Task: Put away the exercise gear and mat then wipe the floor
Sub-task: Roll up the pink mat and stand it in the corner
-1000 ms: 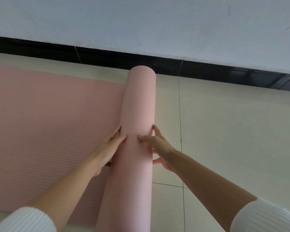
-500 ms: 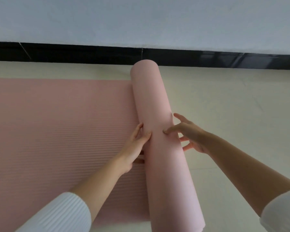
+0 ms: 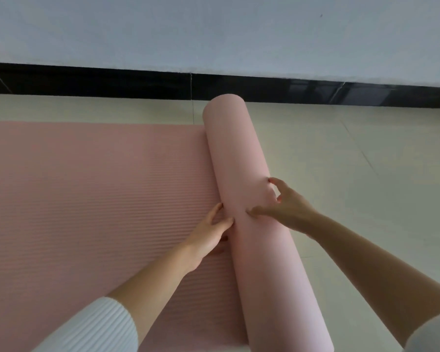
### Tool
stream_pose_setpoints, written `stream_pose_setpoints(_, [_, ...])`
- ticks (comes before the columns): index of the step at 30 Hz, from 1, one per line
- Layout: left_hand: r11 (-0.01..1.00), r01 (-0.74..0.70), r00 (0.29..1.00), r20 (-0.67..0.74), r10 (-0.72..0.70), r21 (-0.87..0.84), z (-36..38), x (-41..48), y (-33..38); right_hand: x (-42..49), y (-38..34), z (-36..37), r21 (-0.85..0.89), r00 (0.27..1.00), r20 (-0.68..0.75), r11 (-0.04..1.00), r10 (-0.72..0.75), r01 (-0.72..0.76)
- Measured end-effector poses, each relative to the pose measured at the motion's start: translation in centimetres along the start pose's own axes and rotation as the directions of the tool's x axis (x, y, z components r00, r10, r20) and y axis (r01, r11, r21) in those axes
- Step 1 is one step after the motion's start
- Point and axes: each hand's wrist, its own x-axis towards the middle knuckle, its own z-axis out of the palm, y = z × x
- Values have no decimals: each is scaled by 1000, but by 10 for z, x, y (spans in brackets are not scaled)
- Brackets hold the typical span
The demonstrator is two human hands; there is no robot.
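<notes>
On the pale tiled floor [image 3: 366,174] the pink mat [image 3: 87,199] lies half rolled. Its flat part spreads toward 9 o'clock, and the roll [image 3: 239,161] runs from 12 to 5 o'clock. The left hand [image 3: 208,235] presses straight fingers against the roll's 9 o'clock side. The right hand [image 3: 287,209] grips the 3 o'clock side with curled fingers, thumb on top.

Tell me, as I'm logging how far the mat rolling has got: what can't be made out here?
Head view only.
Flat pink mat: cut by the left edge, so the length left to roll is unknown.
Mat roll: near end cut by the bottom edge.
Left hand: lower fingers partly hidden under the roll.
Right hand: palm hidden by its own back.
</notes>
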Motion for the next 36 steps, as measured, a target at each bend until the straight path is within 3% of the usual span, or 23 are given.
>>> stream_pose_setpoints(6, [994, -111, 972, -207, 108, -3, -19, -11, 4, 1, -15, 14, -79, 987, -53, 986, -151, 147])
stream_pose_setpoints(9, [988, -82, 982, -180, 58, -129, -24, -17, 11, -4, -25, 19, -57, 981, -73, 983, -179, 175])
stream_pose_setpoints(11, [983, -62, 987, -154, 36, -173, -31, -19, 16, -5, -32, 21, 48, 985, -74, 986, -156, 160])
stream_pose_setpoints(13, [985, -68, 989, -140, 46, -158, -39, -17, 19, -4, -35, 23, 108, 989, -74, 985, -125, 133])
stream_pose_setpoints(17, [999, -31, 995, -94, 29, -19, -50, -16, 19, 1, -37, 29, 36, 989, -80, 991, -125, 128])
stream_pose_setpoints(21, [999, -39, 988, -149, 37, -12, -57, -23, 17, 2, -42, 34, 116, 985, -69, 980, -157, 164])
stream_pose_setpoints(25, [995, -98, 935, -342, 92, 1, -68, -27, 10, 3, -45, 39, -120, 995, -83, 992, -54, 44])
stream_pose_setpoints(28, [990, -119, 887, -441, 139, 73, -81, -28, 7, -2, -55, 54, -20, 998, -3, 998, -66, 66])
stream_pose_setpoints(30, [997, -80, 898, -433, 74, 6, -89, -32, 7, -4, -65, 62, 22, 992, -35, 992, -120, 121])
stream_pose_setpoints(33, [994, 26, 936, -346, -63, -109, -102, -46, 7, -4, -81, 67, 161, 986, -41, 973, -161, 166])
stream_pose_setpoints(36, [987, 141, 960, -235, -154, -74, -109, -58, 3, -5, -96, 72, 311, 983, 46, 938, -178, 155])
